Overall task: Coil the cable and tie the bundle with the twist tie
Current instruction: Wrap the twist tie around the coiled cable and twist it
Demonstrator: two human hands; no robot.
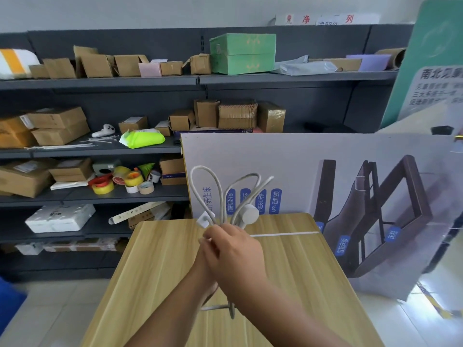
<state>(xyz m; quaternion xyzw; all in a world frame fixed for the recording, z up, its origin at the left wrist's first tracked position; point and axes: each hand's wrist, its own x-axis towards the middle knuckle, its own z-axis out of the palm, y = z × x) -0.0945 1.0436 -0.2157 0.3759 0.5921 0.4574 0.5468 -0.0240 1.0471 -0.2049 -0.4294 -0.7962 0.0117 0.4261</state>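
Note:
A white cable (204, 182) is gathered into long loops that stand up above the wooden table (150, 271). A round white puck (248, 213) and a small square plug (205, 218) stick out at the top of the bundle. My right hand (235, 254) grips the bundle at its middle, on the near side. My left hand (206, 249) sits mostly hidden behind the right, its fingers at the same spot on the bundle. A short loop of cable (220, 308) hangs below my wrists. A thin white twist tie (285, 234) lies flat on the table behind my hands.
Dark shelves (100, 81) full of cardboard boxes and tape rolls (117, 182) fill the left and back. A large printed board (325, 171) leans upright against the table's far edge. Tiled floor shows on both sides of the table.

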